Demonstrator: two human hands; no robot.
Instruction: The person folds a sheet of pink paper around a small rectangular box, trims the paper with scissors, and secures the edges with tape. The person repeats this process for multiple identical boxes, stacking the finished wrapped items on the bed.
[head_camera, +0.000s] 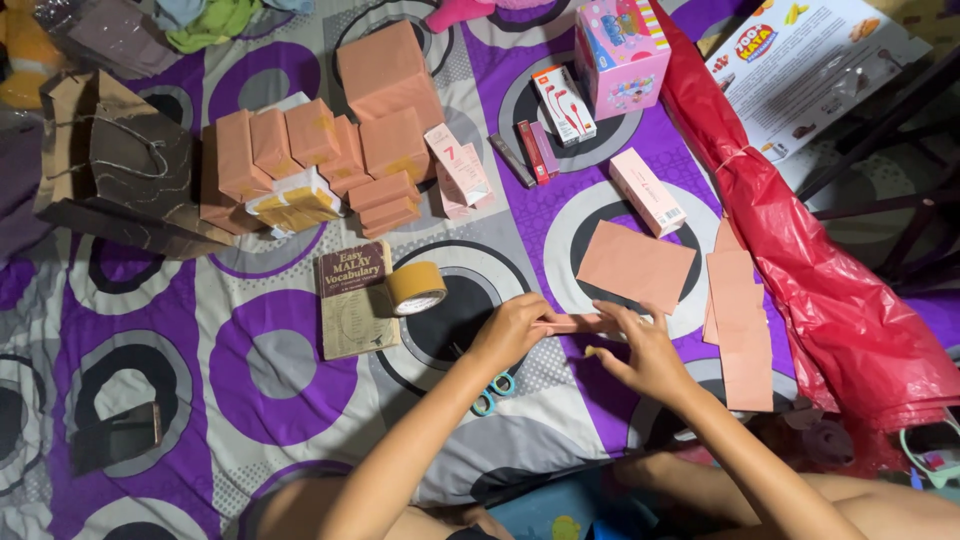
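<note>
Both my hands hold a small slim box wrapped in salmon-pink paper (578, 322) just above the patterned cloth. My left hand (512, 332) grips its left end. My right hand (640, 350) pinches the right end, with a small piece of tape stuck to a finger. A roll of brown packing tape (415, 287) lies just left of my left hand, partly on a thin book (352, 299). Teal-handled scissors (497, 389) peek out under my left forearm. A cut sheet of pink paper (637, 264) lies beyond my right hand.
Several pink-wrapped parcels (320, 150) are stacked at the back left beside a brown paper bag (110, 160). Small product boxes (560, 105) and a pink carton (620, 50) sit at the back. Pink paper strips (742, 325) and a red plastic bag (820, 280) lie right.
</note>
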